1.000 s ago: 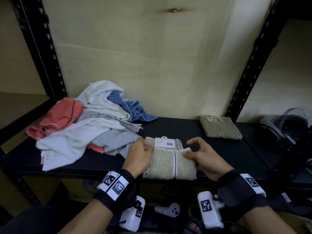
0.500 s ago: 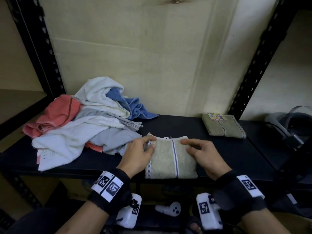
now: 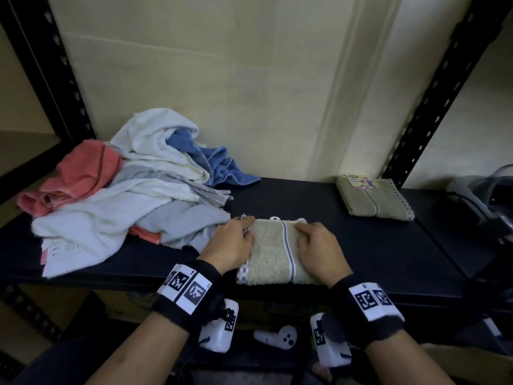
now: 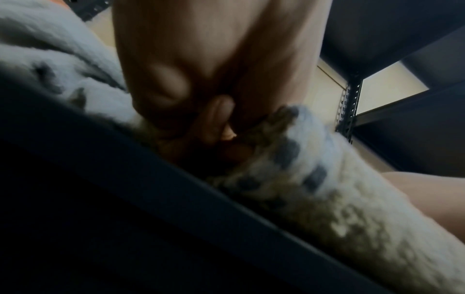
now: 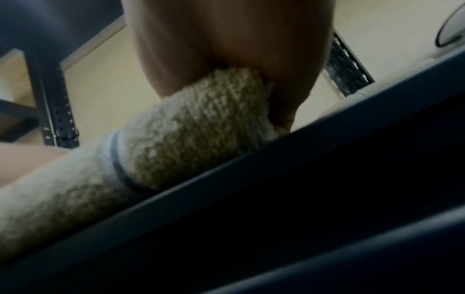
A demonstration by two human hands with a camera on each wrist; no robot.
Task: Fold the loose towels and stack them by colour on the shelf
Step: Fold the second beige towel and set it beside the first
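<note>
Left hand (image 4: 201,83): blurred in the wrist view; fingertips tucked at the beige towel's (image 3: 273,250) left edge, grip unclear.
Right hand (image 3: 319,251): fingertips hidden behind the towel in the wrist view.
Second folded towel (image 3: 373,200): label print too small to read.
Loose towel pile (image 3: 133,184): lower layers covered; count unclear.
Visored headgear (image 3: 483,195): cut off at right edge.

The head view is dimly and unevenly lit: the pale cream back wall (image 3: 249,87) is brightest, and a small glow is seen low on it, left of the perforated black steel upright (image 3: 433,93). That upright is bowed by wide-angle distortion. Both wrist views are soft and smeared, their lower halves lost in near-black shadow.
</note>
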